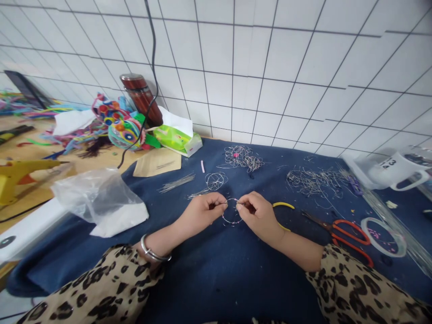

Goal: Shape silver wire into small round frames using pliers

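Between my two hands is a thin wire ring with small pink beads along it. My left hand pinches it on the left side, thumb against fingers. On the opposite side my right hand pinches the same ring. Just beyond my left hand lies a coil of silver wire, with loose straight wires to its left. Yellow-handled pliers lie partly hidden under my right hand and forearm. The exact spot of wire between my fingertips is covered.
Red-handled scissors and a round dish of pink beads lie right. Tangled wire is farther back. A white cup stands far right. Left are a plastic bag, a yellow glue gun, a tissue pack and a red thermos.
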A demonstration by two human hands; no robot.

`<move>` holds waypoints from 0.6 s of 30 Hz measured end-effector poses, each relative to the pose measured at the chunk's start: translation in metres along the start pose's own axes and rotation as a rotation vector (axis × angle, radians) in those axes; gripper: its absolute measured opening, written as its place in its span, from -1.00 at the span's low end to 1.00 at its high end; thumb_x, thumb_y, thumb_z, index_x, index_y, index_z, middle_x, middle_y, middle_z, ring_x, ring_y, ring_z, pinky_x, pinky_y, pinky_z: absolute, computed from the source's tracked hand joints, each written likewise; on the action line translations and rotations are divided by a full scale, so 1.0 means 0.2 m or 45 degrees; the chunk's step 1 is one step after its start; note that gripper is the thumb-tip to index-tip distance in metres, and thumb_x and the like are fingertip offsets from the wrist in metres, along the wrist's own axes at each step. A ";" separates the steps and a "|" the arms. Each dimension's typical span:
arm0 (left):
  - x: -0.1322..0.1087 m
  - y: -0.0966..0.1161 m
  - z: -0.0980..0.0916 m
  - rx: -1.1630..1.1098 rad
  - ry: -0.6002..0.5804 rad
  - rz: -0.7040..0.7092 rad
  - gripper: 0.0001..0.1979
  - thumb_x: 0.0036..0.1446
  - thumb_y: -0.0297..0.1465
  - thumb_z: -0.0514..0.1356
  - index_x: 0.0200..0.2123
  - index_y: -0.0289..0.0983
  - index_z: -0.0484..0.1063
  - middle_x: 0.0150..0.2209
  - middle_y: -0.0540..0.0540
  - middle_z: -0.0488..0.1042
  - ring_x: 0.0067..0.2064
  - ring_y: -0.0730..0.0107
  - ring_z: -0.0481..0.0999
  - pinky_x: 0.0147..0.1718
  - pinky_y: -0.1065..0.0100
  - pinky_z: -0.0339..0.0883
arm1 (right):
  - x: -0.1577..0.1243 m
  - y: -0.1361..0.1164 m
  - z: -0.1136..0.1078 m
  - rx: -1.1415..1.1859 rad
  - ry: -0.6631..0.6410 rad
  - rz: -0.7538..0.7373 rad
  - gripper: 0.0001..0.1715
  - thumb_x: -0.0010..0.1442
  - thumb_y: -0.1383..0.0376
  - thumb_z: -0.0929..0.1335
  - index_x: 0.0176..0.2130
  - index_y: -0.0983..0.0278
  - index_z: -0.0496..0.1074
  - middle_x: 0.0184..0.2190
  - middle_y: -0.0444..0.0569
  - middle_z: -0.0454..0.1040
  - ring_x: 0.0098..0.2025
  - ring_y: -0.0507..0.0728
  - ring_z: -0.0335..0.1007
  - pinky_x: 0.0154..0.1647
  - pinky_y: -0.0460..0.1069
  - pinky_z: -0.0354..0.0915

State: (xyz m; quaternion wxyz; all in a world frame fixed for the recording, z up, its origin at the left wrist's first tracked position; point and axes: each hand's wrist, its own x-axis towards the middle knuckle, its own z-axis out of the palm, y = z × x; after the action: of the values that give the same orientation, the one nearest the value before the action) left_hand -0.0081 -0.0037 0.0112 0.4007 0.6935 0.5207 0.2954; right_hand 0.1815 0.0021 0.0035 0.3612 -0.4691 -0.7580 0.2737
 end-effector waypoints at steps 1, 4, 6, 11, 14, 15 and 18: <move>0.00 0.00 0.00 0.053 0.020 0.043 -0.85 0.11 -0.38 0.07 -0.41 -0.31 0.38 -0.57 0.07 0.31 -0.56 0.57 0.27 -0.56 0.51 0.15 | 0.00 0.00 0.00 -0.001 -0.001 -0.001 -0.91 0.10 0.33 0.27 -0.39 0.25 0.37 -0.44 -0.14 0.31 -0.43 -0.02 0.25 -0.34 -0.10 0.20; -0.01 0.00 0.00 0.175 0.048 0.153 -0.86 0.10 -0.44 0.07 -0.42 -0.31 0.40 -0.53 0.05 0.35 -0.48 0.52 0.31 -0.46 0.48 0.18 | 0.00 0.00 0.01 -0.005 -0.013 0.009 -0.91 0.10 0.34 0.27 -0.38 0.24 0.38 -0.42 -0.13 0.31 -0.41 -0.02 0.26 -0.31 -0.10 0.21; -0.01 0.01 0.00 0.221 0.053 0.205 -0.86 0.09 -0.48 0.06 -0.41 -0.31 0.42 -0.52 0.03 0.37 -0.46 0.51 0.32 -0.44 0.47 0.18 | 0.00 0.00 0.01 -0.011 -0.025 0.009 -0.92 0.08 0.35 0.27 -0.38 0.24 0.38 -0.42 -0.13 0.31 -0.40 -0.01 0.26 -0.30 -0.10 0.21; -0.01 0.02 0.00 0.271 0.033 0.325 -0.84 0.06 -0.55 0.07 -0.40 -0.30 0.44 -0.48 0.02 0.40 -0.43 0.51 0.36 -0.40 0.46 0.20 | 0.00 0.01 0.02 -0.030 -0.054 -0.037 -0.90 0.06 0.39 0.27 -0.40 0.25 0.38 -0.45 -0.14 0.32 -0.38 0.00 0.26 -0.29 -0.09 0.19; -0.01 0.03 0.00 0.268 0.009 0.341 -0.83 0.09 -0.55 0.06 -0.36 -0.30 0.45 -0.44 0.00 0.44 -0.38 0.48 0.39 -0.35 0.44 0.22 | 0.00 0.01 0.02 -0.037 -0.065 -0.041 -0.91 0.05 0.40 0.28 -0.39 0.25 0.38 -0.46 -0.15 0.33 -0.38 0.00 0.26 -0.30 -0.09 0.18; -0.01 0.03 -0.01 0.268 0.004 0.337 -0.82 0.10 -0.54 0.05 -0.35 -0.30 0.45 -0.42 -0.01 0.45 -0.37 0.48 0.40 -0.35 0.44 0.22 | 0.00 0.01 0.02 -0.038 -0.069 -0.034 -0.91 0.04 0.39 0.29 -0.38 0.25 0.38 -0.47 -0.15 0.33 -0.38 0.00 0.26 -0.31 -0.09 0.18; -0.01 0.03 -0.01 0.267 -0.020 0.326 -0.81 0.14 -0.50 0.04 -0.31 -0.29 0.46 -0.40 -0.03 0.45 -0.35 0.46 0.41 -0.33 0.42 0.23 | 0.00 0.00 0.03 -0.025 -0.099 -0.002 -0.92 0.05 0.37 0.30 -0.36 0.24 0.38 -0.48 -0.16 0.35 -0.40 0.00 0.27 -0.33 -0.10 0.18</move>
State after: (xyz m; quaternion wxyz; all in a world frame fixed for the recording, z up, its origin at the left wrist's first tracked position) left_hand -0.0068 -0.0064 0.0176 0.2894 0.7945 0.4530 0.2825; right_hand 0.1776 0.0011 -0.0007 0.3269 -0.4611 -0.7746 0.2839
